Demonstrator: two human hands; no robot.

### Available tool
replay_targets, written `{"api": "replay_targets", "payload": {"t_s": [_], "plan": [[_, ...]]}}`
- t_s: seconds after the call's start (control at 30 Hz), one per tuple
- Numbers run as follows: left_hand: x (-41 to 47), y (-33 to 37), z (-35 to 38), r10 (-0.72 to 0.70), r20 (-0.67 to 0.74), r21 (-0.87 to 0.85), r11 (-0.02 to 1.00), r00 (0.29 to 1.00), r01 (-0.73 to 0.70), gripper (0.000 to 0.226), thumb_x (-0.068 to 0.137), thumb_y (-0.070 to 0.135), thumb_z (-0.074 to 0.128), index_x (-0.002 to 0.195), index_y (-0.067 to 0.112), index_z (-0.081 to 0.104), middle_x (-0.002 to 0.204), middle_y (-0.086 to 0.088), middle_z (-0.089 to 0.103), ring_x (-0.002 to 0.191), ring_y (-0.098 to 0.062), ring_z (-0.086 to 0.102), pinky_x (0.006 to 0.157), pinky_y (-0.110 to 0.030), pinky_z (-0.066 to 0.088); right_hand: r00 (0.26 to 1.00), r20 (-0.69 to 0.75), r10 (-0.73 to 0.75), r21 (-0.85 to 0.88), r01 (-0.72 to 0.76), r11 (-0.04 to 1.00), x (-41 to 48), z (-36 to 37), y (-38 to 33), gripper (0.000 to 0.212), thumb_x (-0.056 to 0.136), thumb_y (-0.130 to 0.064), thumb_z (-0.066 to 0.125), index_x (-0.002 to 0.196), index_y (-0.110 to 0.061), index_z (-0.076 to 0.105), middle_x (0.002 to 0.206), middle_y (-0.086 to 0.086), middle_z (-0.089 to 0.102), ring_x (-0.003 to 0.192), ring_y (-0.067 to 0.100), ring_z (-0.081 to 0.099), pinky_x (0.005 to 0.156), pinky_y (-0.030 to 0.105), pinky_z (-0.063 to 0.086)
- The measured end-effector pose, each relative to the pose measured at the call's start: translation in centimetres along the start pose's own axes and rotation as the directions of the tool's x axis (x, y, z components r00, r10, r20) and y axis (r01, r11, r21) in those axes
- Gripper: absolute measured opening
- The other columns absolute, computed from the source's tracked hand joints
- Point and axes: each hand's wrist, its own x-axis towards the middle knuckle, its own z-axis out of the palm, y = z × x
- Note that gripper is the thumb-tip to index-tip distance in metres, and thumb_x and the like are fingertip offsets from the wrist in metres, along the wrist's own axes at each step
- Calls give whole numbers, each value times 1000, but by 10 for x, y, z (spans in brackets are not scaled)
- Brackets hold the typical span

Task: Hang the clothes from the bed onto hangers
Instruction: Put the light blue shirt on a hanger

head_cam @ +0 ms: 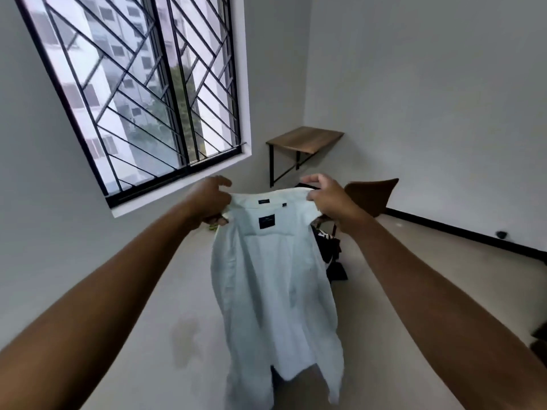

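A pale white shirt (275, 288) hangs in the air in front of me, its collar with a dark label turned toward me. My left hand (211, 202) grips the shirt's left shoulder by the collar. My right hand (328, 199) pinches the right shoulder, fingers curled over the top edge. A bit of green shows under my left hand; I cannot tell whether it is a hanger. Behind the shirt, dark and patterned clothes (328, 250) hang on a black frame, mostly hidden.
A barred window (133, 93) fills the left wall. A small wooden wall desk (305, 140) stands in the far corner, with a brown chair back (371, 196) beside it. Light floor (399, 270) stretches to a black skirting along the right wall.
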Motion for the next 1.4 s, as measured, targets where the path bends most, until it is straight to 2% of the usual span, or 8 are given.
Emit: {"api": "replay_targets", "payload": {"t_s": [0.27, 0.37, 0.5, 0.67, 0.83, 1.03, 1.27, 1.4], "plan": [[-15, 29, -84, 583, 322, -589, 740, 746, -325, 38, 90, 0, 67, 127, -11, 63, 116, -34, 70, 111, -44, 70, 95, -51, 59, 887, 291, -359, 503, 177, 846, -32, -4, -87, 38, 95, 9, 65, 132, 8, 59, 120, 26, 72, 112, 38, 73, 82, 42, 65], [6, 15, -91, 565, 201, -323, 809, 800, -491, 29, 86, 15, 80, 108, -4, 73, 94, -22, 77, 95, -41, 75, 86, -55, 61, 921, 84, -380, -132, 388, 912, -20, 27, -94, 9, 97, -5, 71, 106, -5, 71, 87, 7, 79, 81, 16, 78, 66, 39, 65], [41, -15, -106, 490, 74, 334, 808, 868, -485, 51, 83, 62, 77, 65, 15, 69, 54, 5, 60, 57, -16, 62, 63, -28, 48, 938, 144, -316, -798, 299, 523, -9, 40, -99, 19, 98, -44, 68, 92, -26, 71, 71, -21, 57, 77, 12, 63, 59, 27, 36], [49, -23, -139, 684, 135, 6, 723, 717, -691, 43, 85, 44, 82, 72, 4, 72, 75, -14, 64, 72, -22, 60, 72, -34, 48, 926, 58, -373, -430, 361, 828, -10, 26, -104, 25, 93, -34, 77, 116, -27, 69, 125, -10, 62, 115, 11, 60, 86, 26, 46], [24, 10, -162, 748, 196, -549, 619, 634, -561, 21, 93, 16, 66, 77, 11, 77, 71, 2, 68, 63, -6, 60, 59, -17, 48, 820, 44, -570, 148, 559, 816, -18, 24, -125, 18, 97, -14, 69, 112, -10, 77, 110, 10, 78, 99, 17, 71, 87, 33, 56], [39, 0, -138, 455, 608, 111, 763, 650, -637, 29, 95, 23, 76, 68, 11, 69, 60, 7, 62, 52, -6, 53, 55, -20, 42, 794, 552, -255, -303, 476, 825, -15, 38, -112, 23, 103, -13, 64, 81, -16, 70, 66, -14, 62, 58, 3, 53, 58, 18, 40], [12, 14, -137, 467, 542, 20, 824, 699, -566, 43, 96, 20, 73, 76, -13, 55, 61, -9, 35, 51, -17, 27, 48, -23, 23, 727, 602, -329, -244, 560, 792, -19, 25, -138, 41, 103, -33, 66, 85, 4, 61, 72, 9, 51, 64, 18, 45, 61, 29, 35], [2, 27, -136, 496, 517, -45, 829, 697, -557, 49, 98, 26, 71, 71, -6, 46, 64, -8, 24, 52, -17, 19, 48, -24, 18, 723, 577, -379, -336, 633, 697, -13, 24, -155, 29, 94, -59, 69, 100, -31, 74, 92, 2, 73, 83, 26, 67, 74, 47, 51]]}}
